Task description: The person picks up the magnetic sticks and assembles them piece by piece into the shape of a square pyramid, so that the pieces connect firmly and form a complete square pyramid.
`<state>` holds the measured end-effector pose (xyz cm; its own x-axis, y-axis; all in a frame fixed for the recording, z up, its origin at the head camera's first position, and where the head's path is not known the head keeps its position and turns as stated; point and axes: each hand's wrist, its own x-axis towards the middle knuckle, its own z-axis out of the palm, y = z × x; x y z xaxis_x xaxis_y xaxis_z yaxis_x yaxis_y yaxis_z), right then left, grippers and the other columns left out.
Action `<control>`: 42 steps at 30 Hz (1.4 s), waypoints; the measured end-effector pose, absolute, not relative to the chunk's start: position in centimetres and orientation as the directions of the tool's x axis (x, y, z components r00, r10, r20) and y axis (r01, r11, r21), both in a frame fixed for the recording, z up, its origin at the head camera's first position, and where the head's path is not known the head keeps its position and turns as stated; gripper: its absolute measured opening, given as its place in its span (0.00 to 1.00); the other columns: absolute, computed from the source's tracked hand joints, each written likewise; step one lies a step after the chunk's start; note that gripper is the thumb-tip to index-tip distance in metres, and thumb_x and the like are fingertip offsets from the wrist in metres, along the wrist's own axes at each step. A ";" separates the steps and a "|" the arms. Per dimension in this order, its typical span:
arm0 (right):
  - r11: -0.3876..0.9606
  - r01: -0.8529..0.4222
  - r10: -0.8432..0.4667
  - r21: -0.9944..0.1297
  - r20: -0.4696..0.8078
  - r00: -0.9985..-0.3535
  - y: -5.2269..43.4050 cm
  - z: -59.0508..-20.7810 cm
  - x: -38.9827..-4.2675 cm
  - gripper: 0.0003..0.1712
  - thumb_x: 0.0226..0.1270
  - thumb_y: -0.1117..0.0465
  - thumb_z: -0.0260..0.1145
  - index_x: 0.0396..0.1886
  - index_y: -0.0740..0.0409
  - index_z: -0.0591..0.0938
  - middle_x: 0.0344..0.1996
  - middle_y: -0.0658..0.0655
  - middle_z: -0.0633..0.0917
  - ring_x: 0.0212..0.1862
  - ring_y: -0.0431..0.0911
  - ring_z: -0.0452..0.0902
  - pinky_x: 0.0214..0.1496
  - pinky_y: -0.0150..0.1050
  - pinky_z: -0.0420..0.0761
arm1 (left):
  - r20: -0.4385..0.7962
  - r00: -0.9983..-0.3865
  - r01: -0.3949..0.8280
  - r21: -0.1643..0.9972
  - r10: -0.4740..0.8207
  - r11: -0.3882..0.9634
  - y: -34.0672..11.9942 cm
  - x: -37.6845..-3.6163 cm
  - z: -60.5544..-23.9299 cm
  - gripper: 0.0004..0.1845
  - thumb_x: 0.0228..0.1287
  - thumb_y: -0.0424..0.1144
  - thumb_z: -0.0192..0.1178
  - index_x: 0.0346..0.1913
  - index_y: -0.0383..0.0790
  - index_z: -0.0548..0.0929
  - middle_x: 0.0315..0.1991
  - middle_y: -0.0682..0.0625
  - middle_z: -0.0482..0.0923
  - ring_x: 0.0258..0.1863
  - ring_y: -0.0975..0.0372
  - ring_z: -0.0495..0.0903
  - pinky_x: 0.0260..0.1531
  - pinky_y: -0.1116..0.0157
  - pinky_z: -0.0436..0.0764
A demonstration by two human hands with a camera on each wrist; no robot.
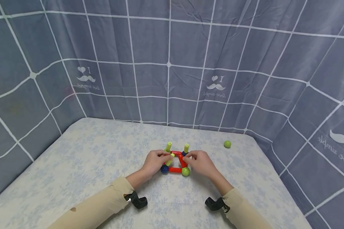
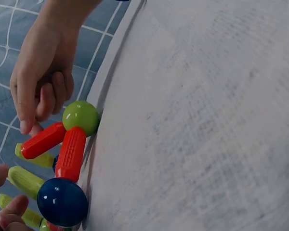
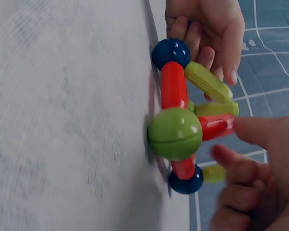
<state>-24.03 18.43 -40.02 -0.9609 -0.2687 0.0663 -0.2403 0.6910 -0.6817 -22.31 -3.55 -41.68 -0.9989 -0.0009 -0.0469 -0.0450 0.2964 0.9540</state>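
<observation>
A toy of rods and balls stands mid-table. Its red rods (image 1: 175,170) join a blue ball (image 1: 164,169) and a green ball (image 1: 185,171), and two yellow-green rods (image 1: 168,146) stand upright at the back. My left hand (image 1: 167,156) grips the top of a leaning yellow-green rod (image 3: 208,82) that rises from the blue ball (image 3: 170,52). My right hand (image 1: 188,157) pinches the upper end of a slanted red rod (image 2: 43,140) that rises from the green ball (image 2: 81,117). Both hands' fingertips nearly meet above the toy.
A loose green ball (image 1: 227,144) lies on the pale flowered table (image 1: 89,159) at the back right. Blue-grey checked cloth (image 1: 169,79) walls the table at the back and both sides. A black wrist camera mount (image 1: 136,200) sits under each sleeve.
</observation>
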 end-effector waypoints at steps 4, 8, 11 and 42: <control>0.696 -0.221 -0.161 -0.683 0.151 -0.975 18.9 -39.9 -24.6 0.07 0.67 0.54 0.70 0.40 0.51 0.86 0.14 0.50 0.70 0.18 0.43 0.62 0.21 0.35 0.61 | 0.017 -0.995 -0.017 0.943 -0.097 0.332 -4.0 -22.9 -41.5 0.10 0.64 0.45 0.69 0.43 0.44 0.89 0.21 0.53 0.65 0.17 0.61 0.62 0.18 0.67 0.60; 0.709 -0.224 -0.141 -0.669 0.176 -0.974 19.1 -40.2 -25.8 0.18 0.67 0.54 0.70 0.54 0.52 0.84 0.15 0.50 0.71 0.17 0.43 0.61 0.21 0.35 0.61 | 0.085 -0.987 0.027 0.924 -0.138 0.382 -4.4 -23.9 -41.5 0.16 0.64 0.42 0.69 0.52 0.40 0.86 0.21 0.54 0.64 0.16 0.63 0.60 0.16 0.68 0.59; 0.712 -0.239 -0.167 -0.660 0.172 -0.971 19.2 -40.8 -26.6 0.21 0.67 0.55 0.70 0.59 0.52 0.83 0.15 0.50 0.70 0.17 0.42 0.61 0.20 0.35 0.61 | 0.112 -0.988 0.059 0.909 -0.106 0.413 -4.4 -24.7 -41.6 0.20 0.64 0.40 0.68 0.59 0.40 0.84 0.20 0.55 0.62 0.16 0.64 0.59 0.16 0.69 0.59; 0.798 -0.367 -0.311 -0.477 0.195 -0.930 18.3 -40.6 -26.3 0.17 0.69 0.54 0.69 0.56 0.47 0.86 0.14 0.48 0.74 0.18 0.42 0.67 0.20 0.35 0.66 | 0.241 -0.965 0.253 0.732 0.107 0.633 -3.2 -25.2 -42.1 0.10 0.66 0.39 0.67 0.48 0.52 0.91 0.24 0.52 0.70 0.20 0.61 0.68 0.18 0.69 0.63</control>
